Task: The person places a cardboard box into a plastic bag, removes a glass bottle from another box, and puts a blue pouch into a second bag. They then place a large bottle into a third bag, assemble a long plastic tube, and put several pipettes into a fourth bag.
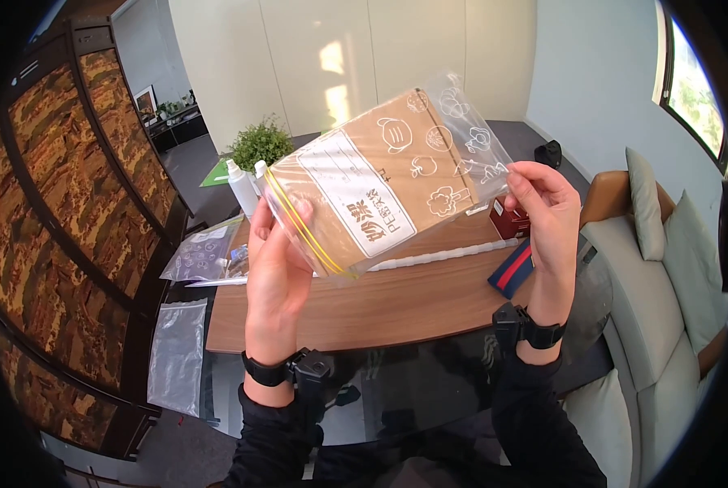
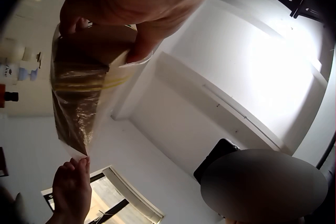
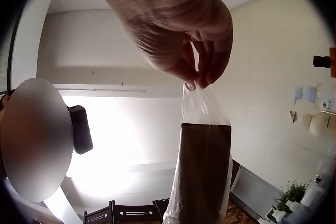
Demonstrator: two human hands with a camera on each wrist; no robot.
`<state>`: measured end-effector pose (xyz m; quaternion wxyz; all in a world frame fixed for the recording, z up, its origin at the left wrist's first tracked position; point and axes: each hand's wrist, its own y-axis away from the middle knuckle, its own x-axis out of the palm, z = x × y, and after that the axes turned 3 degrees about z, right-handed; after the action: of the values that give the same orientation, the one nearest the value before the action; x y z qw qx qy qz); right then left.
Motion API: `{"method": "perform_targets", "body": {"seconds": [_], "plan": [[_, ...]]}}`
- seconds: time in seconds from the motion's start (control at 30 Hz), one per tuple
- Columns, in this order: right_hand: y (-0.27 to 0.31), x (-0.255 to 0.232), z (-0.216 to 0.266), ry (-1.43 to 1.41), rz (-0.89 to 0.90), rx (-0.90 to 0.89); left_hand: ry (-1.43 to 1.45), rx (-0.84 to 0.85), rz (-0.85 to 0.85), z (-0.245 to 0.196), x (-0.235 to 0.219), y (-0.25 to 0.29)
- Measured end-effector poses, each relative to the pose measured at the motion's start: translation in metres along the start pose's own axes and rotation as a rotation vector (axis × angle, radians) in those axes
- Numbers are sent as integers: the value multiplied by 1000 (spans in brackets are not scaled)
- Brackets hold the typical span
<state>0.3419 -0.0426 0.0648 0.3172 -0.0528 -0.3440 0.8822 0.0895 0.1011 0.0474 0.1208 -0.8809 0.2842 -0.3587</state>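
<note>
A clear zip bag (image 1: pixel 486 150) with white vegetable drawings and a yellow line along its zip is held up, tilted, above the table. Inside it sits a flat brown cardboard box (image 1: pixel 425 191), seen edge-on in the right wrist view. My left hand (image 1: pixel 278 268) grips the zip end, thumb and fingers on opposite sides, part of them showing through the plastic. At the far end, my right hand (image 1: pixel 547 207) pinches a corner of loose plastic between thumb and fingertips. The box stops short of that corner, with slack film between.
On the wooden table (image 1: pixel 315 313) are a white bottle (image 1: pixel 241 191), a navy pouch with a red stripe (image 1: pixel 512 268) and a dark red box (image 1: pixel 506 221). A flat zip bag (image 1: pixel 177 358) lies at the left. A sofa (image 1: pixel 624 236) stands at the right.
</note>
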Motion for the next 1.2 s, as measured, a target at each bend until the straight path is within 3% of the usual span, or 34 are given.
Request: {"method": "perform_targets", "body": {"seconds": [0.2,0.3,0.43,0.57,0.77,0.87,1.0,1.1,1.13,1.2], "plan": [[-1,-6,1,5,221,56,-25,11,-34,4,0,-1],[0,4,6,-163,247,212,-95,1,-49,7,-2,-2],[-3,13,-8,-77,255,324,-190,35,-98,15,10,3],[-4,16,-10,-38,161,291,-184,37,-88,15,9,2],[-5,21,-21,-96,16,51,-178,35,-64,15,9,1],[-3,14,-15,-109,-6,103,-206,67,-86,12,3,-1],[-14,-11,-15,-139,-194,23,-270,94,-137,-4,-1,-4],[-20,-15,-4,-196,-467,-19,-273,88,-116,-3,-6,-7],[-18,-35,-9,-221,-397,-58,-290,81,-111,0,-6,-8],[-20,-62,-9,-295,-541,-136,-304,68,-118,4,-6,-9]]}}
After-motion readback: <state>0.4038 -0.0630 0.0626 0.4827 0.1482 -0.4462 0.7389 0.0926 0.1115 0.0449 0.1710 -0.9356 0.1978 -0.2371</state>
